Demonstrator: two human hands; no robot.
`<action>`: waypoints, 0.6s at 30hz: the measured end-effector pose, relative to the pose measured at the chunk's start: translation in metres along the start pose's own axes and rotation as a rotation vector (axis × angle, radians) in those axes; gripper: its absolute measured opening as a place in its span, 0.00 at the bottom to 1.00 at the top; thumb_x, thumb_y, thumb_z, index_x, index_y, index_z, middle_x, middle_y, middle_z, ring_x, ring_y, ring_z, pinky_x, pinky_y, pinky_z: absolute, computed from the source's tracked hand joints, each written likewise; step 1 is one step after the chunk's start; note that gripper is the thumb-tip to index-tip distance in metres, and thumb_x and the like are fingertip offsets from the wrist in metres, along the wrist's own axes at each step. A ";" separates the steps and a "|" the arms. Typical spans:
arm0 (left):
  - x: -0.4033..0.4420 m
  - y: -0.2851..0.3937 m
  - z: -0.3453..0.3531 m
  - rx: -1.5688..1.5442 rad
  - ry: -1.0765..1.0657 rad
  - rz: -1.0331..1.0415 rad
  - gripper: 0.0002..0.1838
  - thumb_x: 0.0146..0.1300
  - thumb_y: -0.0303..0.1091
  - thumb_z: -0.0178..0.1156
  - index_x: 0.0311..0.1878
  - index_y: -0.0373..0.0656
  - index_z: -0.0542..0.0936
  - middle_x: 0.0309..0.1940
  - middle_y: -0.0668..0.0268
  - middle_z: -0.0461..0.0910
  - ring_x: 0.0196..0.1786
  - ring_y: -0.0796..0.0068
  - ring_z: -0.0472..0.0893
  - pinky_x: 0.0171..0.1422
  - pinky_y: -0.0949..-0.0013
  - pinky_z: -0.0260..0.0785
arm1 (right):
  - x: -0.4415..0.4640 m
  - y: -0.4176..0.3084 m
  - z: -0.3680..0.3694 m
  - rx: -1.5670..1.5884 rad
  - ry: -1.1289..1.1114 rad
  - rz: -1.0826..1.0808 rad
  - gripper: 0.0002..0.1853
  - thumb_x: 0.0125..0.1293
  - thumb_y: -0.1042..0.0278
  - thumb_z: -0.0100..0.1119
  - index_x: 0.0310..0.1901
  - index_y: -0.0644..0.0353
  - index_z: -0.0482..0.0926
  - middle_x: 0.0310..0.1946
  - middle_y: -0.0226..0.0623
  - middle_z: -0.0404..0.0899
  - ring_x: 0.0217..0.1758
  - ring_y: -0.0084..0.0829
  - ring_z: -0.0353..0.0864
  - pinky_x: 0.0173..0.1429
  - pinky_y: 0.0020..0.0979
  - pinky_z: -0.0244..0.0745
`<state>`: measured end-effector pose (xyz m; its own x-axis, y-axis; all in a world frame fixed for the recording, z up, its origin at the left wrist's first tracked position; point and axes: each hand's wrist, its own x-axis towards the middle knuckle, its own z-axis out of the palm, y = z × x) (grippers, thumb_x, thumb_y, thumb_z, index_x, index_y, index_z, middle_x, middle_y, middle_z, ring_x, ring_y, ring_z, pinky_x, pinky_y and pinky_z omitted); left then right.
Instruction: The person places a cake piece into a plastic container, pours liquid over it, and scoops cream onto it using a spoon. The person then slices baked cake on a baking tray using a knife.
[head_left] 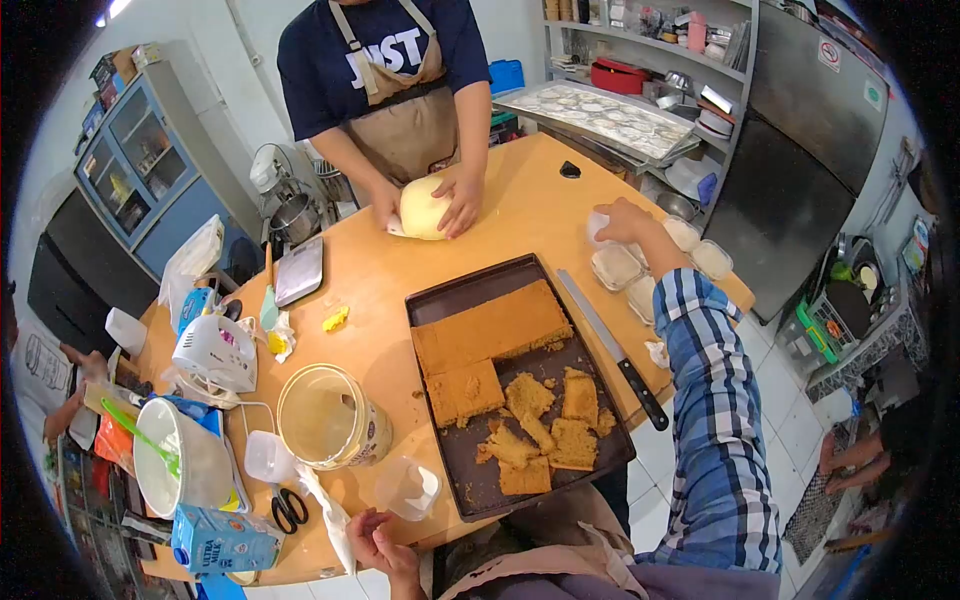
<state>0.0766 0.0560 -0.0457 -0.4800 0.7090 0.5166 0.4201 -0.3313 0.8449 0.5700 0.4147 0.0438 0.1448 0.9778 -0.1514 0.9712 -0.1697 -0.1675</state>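
My right hand (625, 222) reaches to the table's right side, its fingers closed on a small clear container (598, 227) beside several filled containers (617, 267). Low in the view, my left hand (380, 545) has its fingers apart and holds nothing, near an open clear tub (408, 488) at the table's front edge. Between my arms lies a dark baking tray (480, 285) with a slab of brown cake (490, 325) and broken cake pieces (573, 443). A long knife (610, 340) with a black handle rests along the tray's right side.
Across the table (370, 290) a co-worker's hands (458, 205) press pale dough (424, 210). On the left stand a round tub (325, 415), a hand mixer (215, 350), a white bucket (180, 470), a milk carton (228, 540) and scissors (290, 508). Other people are at both edges.
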 end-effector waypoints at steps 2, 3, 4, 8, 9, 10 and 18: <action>-0.001 -0.002 0.000 -0.030 0.014 -0.003 0.22 0.66 0.48 0.48 0.46 0.35 0.70 0.37 0.60 0.71 0.37 0.70 0.74 0.43 0.68 0.69 | -0.013 -0.007 -0.005 0.001 0.063 0.013 0.38 0.48 0.46 0.63 0.64 0.37 0.64 0.65 0.44 0.58 0.67 0.47 0.59 0.65 0.58 0.53; -0.001 -0.001 0.001 -0.018 0.016 -0.002 0.22 0.66 0.48 0.48 0.46 0.35 0.70 0.37 0.60 0.71 0.37 0.70 0.74 0.43 0.67 0.69 | -0.027 -0.014 -0.007 -0.001 0.130 0.027 0.38 0.48 0.44 0.63 0.63 0.40 0.67 0.64 0.48 0.59 0.67 0.47 0.59 0.66 0.58 0.53; 0.000 0.001 0.001 -0.006 0.019 -0.001 0.22 0.66 0.48 0.48 0.46 0.35 0.70 0.37 0.60 0.71 0.37 0.70 0.73 0.43 0.67 0.69 | -0.036 -0.020 -0.009 -0.004 0.196 0.040 0.38 0.47 0.43 0.64 0.62 0.42 0.69 0.64 0.51 0.60 0.67 0.47 0.59 0.66 0.58 0.52; 0.000 0.000 -0.003 0.032 -0.014 0.013 0.21 0.66 0.45 0.46 0.47 0.33 0.70 0.39 0.58 0.72 0.36 0.69 0.75 0.43 0.69 0.69 | -0.044 -0.032 -0.014 -0.056 0.139 -0.127 0.36 0.50 0.42 0.62 0.62 0.40 0.68 0.67 0.40 0.56 0.70 0.46 0.52 0.65 0.66 0.45; 0.000 -0.001 -0.004 0.030 -0.014 0.016 0.21 0.66 0.44 0.46 0.47 0.33 0.70 0.39 0.58 0.72 0.36 0.69 0.75 0.43 0.69 0.68 | -0.050 -0.036 -0.016 -0.076 0.082 -0.171 0.34 0.50 0.42 0.62 0.60 0.41 0.70 0.66 0.39 0.57 0.70 0.46 0.52 0.65 0.67 0.45; 0.000 -0.002 -0.003 0.028 -0.013 0.019 0.20 0.66 0.44 0.46 0.47 0.32 0.70 0.39 0.58 0.72 0.36 0.70 0.75 0.43 0.69 0.68 | -0.056 -0.041 -0.018 -0.095 0.026 -0.213 0.32 0.50 0.43 0.62 0.58 0.42 0.73 0.66 0.39 0.59 0.70 0.45 0.53 0.65 0.67 0.44; -0.001 0.002 0.000 -0.004 0.014 0.009 0.20 0.66 0.45 0.46 0.45 0.34 0.70 0.37 0.60 0.71 0.37 0.71 0.72 0.44 0.67 0.69 | -0.073 -0.044 -0.006 -0.225 -0.027 -0.281 0.24 0.50 0.45 0.63 0.48 0.44 0.81 0.55 0.34 0.69 0.65 0.41 0.59 0.63 0.68 0.43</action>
<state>0.0781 0.0547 -0.0441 -0.4874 0.6971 0.5258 0.4213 -0.3396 0.8409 0.5180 0.3516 0.0685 -0.1358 0.9784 -0.1559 0.9902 0.1394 0.0125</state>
